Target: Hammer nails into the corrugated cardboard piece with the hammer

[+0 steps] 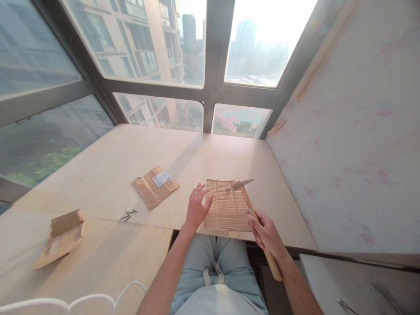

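Note:
My right hand (264, 229) is wrapped around the wooden handle of a hammer (248, 200). The hammer's metal head hangs over a ridged piece of corrugated cardboard (225, 214) in front of me. A few dark nails (228, 191) stand in the cardboard, close to the left of the hammer head. At the cardboard's left edge is my left hand (197, 203), its fingers apart, with a ring on one finger and nothing held. Whether its fingertips touch the cardboard I cannot tell.
Several loose dark nails (127, 214) lie on the table (183, 153) to the left. Another cardboard piece with a white label (155, 186) lies behind them, and a folded cardboard packet (62, 240) sits farther left. A white cable (129, 286) curves at the lower left. A wall (344, 153) bounds the right.

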The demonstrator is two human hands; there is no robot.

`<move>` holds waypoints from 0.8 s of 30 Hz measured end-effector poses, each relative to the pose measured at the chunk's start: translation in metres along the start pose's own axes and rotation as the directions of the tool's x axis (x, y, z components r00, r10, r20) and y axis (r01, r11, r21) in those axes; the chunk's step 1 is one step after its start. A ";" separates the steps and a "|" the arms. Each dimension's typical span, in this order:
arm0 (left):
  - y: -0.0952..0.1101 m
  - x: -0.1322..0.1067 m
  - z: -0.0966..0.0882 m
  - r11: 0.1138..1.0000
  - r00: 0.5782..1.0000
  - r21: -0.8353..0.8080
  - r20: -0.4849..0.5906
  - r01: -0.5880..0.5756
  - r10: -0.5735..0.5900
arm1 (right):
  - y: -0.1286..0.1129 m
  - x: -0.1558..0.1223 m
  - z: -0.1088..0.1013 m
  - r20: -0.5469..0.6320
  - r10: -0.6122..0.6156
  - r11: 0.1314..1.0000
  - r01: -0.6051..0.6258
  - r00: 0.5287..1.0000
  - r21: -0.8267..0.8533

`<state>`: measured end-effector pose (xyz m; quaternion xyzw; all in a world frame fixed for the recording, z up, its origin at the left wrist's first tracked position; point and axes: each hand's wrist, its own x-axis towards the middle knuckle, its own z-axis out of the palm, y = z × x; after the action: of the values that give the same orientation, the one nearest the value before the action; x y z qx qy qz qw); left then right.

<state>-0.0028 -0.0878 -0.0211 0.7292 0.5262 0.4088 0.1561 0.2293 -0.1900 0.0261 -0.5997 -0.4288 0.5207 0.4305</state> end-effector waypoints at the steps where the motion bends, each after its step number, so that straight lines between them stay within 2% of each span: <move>1: -0.013 -0.004 -0.011 0.999 0.996 0.016 -0.080 0.034 -0.032 | 0.007 -0.004 -0.002 -0.005 0.003 1.000 -0.002 1.000 0.023; 3: -0.045 -0.015 -0.038 0.986 0.966 0.079 -0.224 0.148 -0.127 | 0.018 -0.012 -0.006 -0.036 0.021 0.997 -0.018 0.999 0.075; 5: -0.081 -0.033 -0.070 0.934 0.908 0.169 -0.340 0.314 -0.243 | 0.024 -0.018 -0.011 -0.086 0.038 0.991 -0.027 0.996 0.129; 8: -0.128 -0.068 -0.117 0.750 0.789 0.328 -0.465 0.575 -0.401 | 0.025 -0.020 -0.018 -0.133 0.037 0.980 -0.010 0.990 0.197; 10: -0.150 -0.091 -0.142 0.604 0.723 0.410 -0.493 0.683 -0.484 | 0.022 -0.019 -0.020 -0.147 0.027 0.975 0.006 0.989 0.220; 12: -0.165 -0.109 -0.158 0.500 0.682 0.464 -0.491 0.732 -0.542 | 0.018 -0.017 -0.020 -0.147 0.018 0.972 0.017 0.989 0.234; 14: -0.173 -0.119 -0.167 0.468 0.679 0.497 -0.467 0.731 -0.566 | 0.015 -0.014 -0.018 -0.143 0.014 0.970 0.022 0.990 0.242; 16: -0.177 -0.122 -0.170 0.478 0.691 0.504 -0.444 0.719 -0.570 | 0.014 -0.012 -0.013 -0.142 0.005 0.968 0.030 0.990 0.248; 21: -0.178 -0.113 -0.168 0.500 0.682 0.467 -0.440 0.729 -0.584 | 0.011 -0.015 -0.002 -0.121 -0.064 0.955 0.096 0.991 0.282; 24: -0.178 -0.109 -0.166 0.522 0.693 0.457 -0.435 0.720 -0.575 | 0.007 -0.017 -0.001 -0.104 -0.125 0.936 0.152 0.987 0.316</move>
<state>-0.2551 -0.1483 -0.0824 0.4352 0.8746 0.2138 -0.0020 0.2296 -0.2081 0.0242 -0.5103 -0.3606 0.5272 0.5758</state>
